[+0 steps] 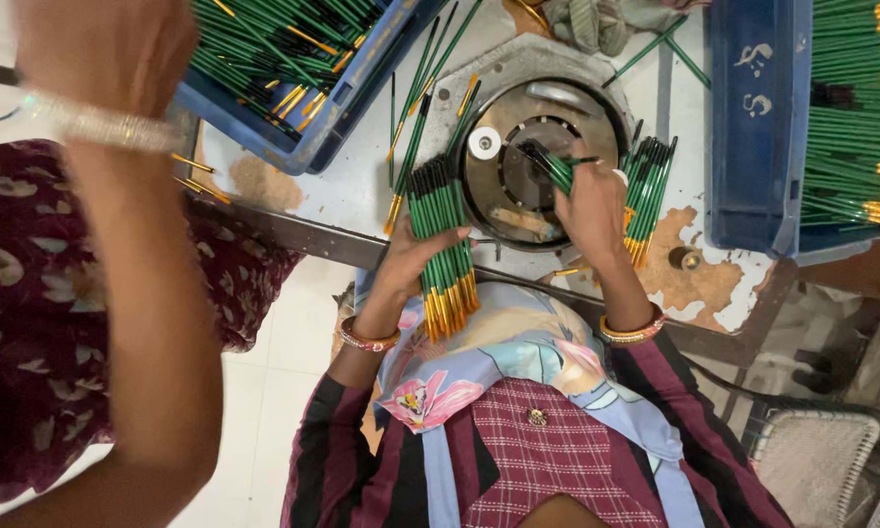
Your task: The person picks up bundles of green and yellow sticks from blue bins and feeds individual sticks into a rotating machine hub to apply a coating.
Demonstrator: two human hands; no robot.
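Observation:
My left hand (412,256) grips a thick bundle of green pencils with yellow-orange ends (442,244), held upright against the table edge. My right hand (590,207) holds a few green pencils (555,168) with their dark tips pressed into the middle of a round metal machine (518,210) set in the table. A second bundle of green pencils (647,196) lies just right of my right hand. Both of my wrists carry orange bangles.
A blue crate (313,137) full of green pencils stands at the back left, another blue crate (757,147) at the right. Another person's arm (132,274) with a pale bangle reaches in at the left, over a dark floral dress. Loose pencils (415,98) lie on the white worn table (362,186).

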